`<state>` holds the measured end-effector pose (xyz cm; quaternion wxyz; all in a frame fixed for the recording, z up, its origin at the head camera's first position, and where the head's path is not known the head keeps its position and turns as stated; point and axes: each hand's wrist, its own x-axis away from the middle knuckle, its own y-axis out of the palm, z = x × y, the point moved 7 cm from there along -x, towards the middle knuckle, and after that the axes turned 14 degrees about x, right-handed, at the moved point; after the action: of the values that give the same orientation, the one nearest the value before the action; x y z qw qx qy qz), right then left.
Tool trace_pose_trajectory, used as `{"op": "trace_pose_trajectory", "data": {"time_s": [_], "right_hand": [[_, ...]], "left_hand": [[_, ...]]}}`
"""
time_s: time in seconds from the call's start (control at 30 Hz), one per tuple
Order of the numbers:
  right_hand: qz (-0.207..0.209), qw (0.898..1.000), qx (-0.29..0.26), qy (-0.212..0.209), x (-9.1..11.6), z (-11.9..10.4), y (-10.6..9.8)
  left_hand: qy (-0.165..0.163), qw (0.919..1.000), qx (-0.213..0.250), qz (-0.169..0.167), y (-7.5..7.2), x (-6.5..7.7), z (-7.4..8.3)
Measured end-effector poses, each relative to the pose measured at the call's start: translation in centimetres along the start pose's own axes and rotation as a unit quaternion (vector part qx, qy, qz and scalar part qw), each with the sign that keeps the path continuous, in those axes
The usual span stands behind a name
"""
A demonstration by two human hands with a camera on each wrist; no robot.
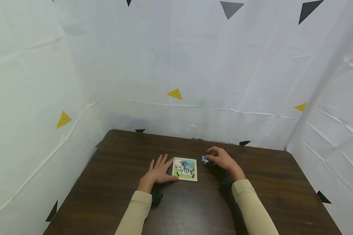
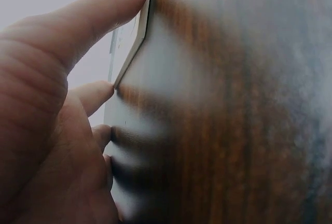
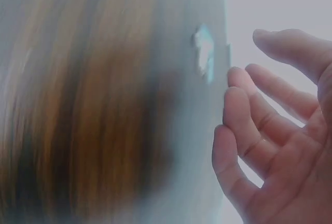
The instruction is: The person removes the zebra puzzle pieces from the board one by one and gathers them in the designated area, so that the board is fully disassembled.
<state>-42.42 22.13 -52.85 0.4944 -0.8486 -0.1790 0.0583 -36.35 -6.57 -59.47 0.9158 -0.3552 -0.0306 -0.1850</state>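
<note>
Zebra puzzle board (image 1: 188,166): Lies flat on the dark wood-grain table (image 1: 282,195), toward the far edge and roughly midway between the left and right edges; shows a striped zebra on green and blue inside a pale frame.

Loose piece (image 1: 204,160): Lies on the surface just off the board's right side, between board and right hand (image 1: 220,159); bears blue with black-and-white markings.

Left hand (image 1: 159,174): Spreads wide along the board's left side, fingers extended; touches the near-left corner with the thumb and the far-left corner with the index finger.

Right hand: Hovers just beside the loose piece, fingers loosely bent; seen from the right wrist, apart from the piece, with a gap between thumb and fingertips.

Sleeves (image 1: 253,204): Cream-coloured, reaching in from the near side of the surface on both arms.

Wrist devices (image 1: 156,198): Black, worn beneath each wrist; too dark for detail.

Backdrop (image 1: 209,58): White, creased, hung beyond the far edge and both sides; dotted with black, grey and yellow triangles.
</note>
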Motion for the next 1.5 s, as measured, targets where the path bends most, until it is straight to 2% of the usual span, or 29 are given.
{"op": "trace_pose_trajectory", "data": {"time_s": [0.1, 0.27, 0.4, 0.67, 1.0, 1.27, 1.5], "right_hand": [[0.012, 1.000, -0.016, -0.009, 0.1, -0.8, 0.0], [-0.002, 0.999, -0.023, -0.040, 0.3, -3.0, 1.3], [-0.013, 0.998, -0.022, -0.061, 0.1, -4.8, 2.4], [-0.024, 0.996, 0.032, -0.082, -0.8, -7.2, 4.5], [-0.046, 0.994, 0.054, -0.078, -2.0, -8.6, 6.0], [-0.067, 0.993, 0.073, -0.066, -2.2, -8.8, 6.4], [-0.072, 0.992, 0.072, -0.075, -2.5, -9.0, 6.4]], "left_hand": [[0.000, 1.0000, 0.003, -0.001, 0.0, -0.1, 0.1], [-0.008, 0.9999, -0.007, -0.008, 0.4, -0.2, -0.1], [-0.003, 0.9999, -0.005, -0.009, 0.4, 0.2, 0.3], [0.001, 0.9999, 0.013, -0.009, 0.0, 0.8, 0.7], [0.000, 1.0000, -0.001, -0.004, 0.5, -0.2, -0.4], [0.000, 1.0000, 0.003, -0.006, 0.6, -0.1, -0.4], [-0.001, 1.0000, 0.002, -0.002, 0.5, -0.1, -0.4]]}}
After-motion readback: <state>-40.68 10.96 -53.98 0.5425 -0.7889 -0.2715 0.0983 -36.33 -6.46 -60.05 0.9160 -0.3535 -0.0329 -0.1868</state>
